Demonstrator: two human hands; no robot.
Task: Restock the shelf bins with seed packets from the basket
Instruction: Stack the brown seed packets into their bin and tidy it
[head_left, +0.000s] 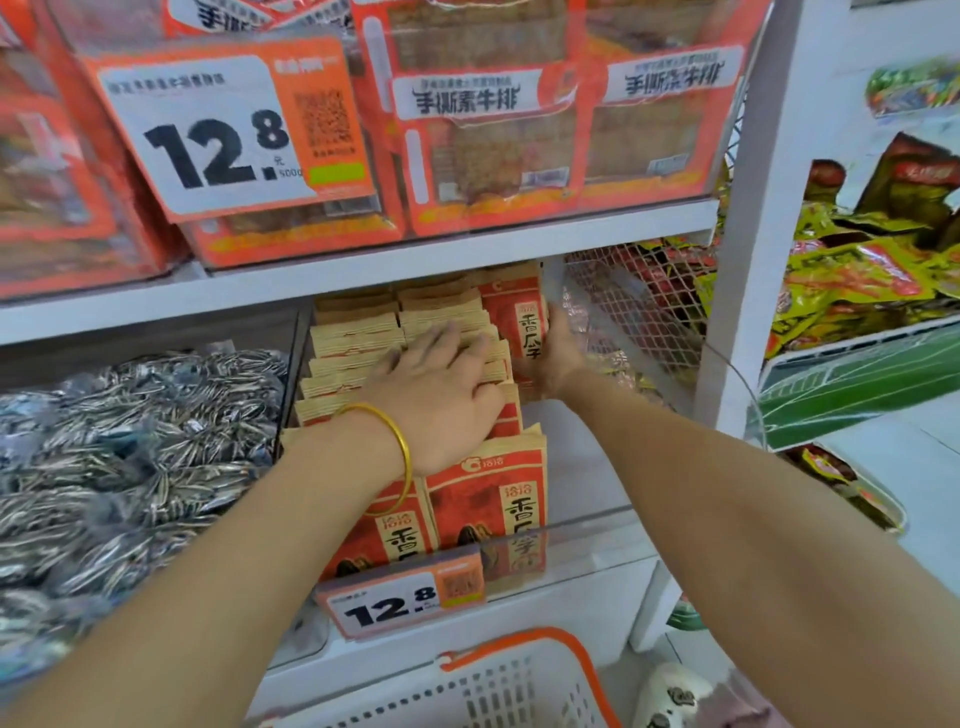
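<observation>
Left hand (441, 387) lies flat on tan packet rows (358, 343); right hand (556, 353) grips red paper seed packet (511, 317) edgewise, likely light and floppy.

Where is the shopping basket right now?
In the head view, the white basket sits bottom centre, just below the lower price tag, between both forearms.

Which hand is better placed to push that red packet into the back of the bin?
Right. The right hand grips the red packet at the back right of the bin. The left hand lies flat on the stacked packets, probably steadying them.
</observation>
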